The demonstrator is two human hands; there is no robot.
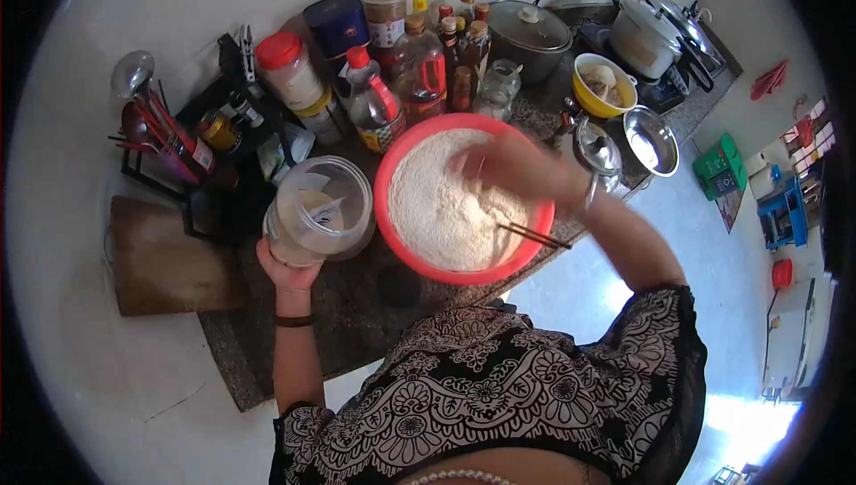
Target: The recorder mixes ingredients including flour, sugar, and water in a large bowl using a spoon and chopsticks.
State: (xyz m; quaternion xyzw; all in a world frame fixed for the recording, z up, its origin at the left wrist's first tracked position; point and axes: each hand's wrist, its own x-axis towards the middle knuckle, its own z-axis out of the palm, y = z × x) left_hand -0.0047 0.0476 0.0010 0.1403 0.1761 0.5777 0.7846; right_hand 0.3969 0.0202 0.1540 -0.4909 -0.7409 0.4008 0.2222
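A large red plastic basin point(535, 249) filled with pale flour point(428, 204) sits on the counter before me. My right hand point(498, 167) is over the flour, blurred by motion, so I cannot tell whether its fingers hold anything. Chopsticks point(535, 235) rest in the flour and lean across the basin's near right rim. To the left of the basin, my left hand point(291, 270) grips the lower side of a clear plastic tub point(334, 177). The tub is tilted, its wide round mouth uncovered, and something pale with a printed label shows through it.
Bottles point(419, 60) and jars crowd the wall behind the basin. A utensil rack point(190, 207) and a wooden cutting board point(174, 257) stand left. At right are a lidded pot point(528, 30), a yellow bowl point(605, 107), a metal kettle point(597, 151), a steel bowl point(650, 140) and a pressure cooker point(645, 37).
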